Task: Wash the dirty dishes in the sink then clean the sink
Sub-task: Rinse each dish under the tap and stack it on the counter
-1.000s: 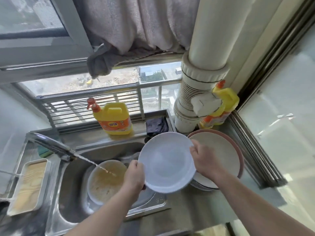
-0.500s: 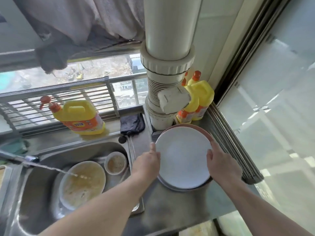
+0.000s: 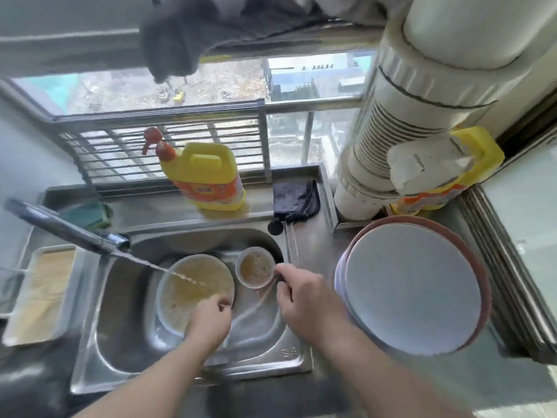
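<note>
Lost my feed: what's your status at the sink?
Left hand gripping dirty plate. Right hand at small bowl, grip unclear. Tap running.

Both hands reach forward and down, left hand (image 3: 211, 319) and right hand (image 3: 304, 300) with fingers curled.

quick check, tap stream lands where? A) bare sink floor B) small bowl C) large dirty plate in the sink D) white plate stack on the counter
C: the stream from the faucet hits the large dirty plate in the sink, left of the small bowl.
</note>
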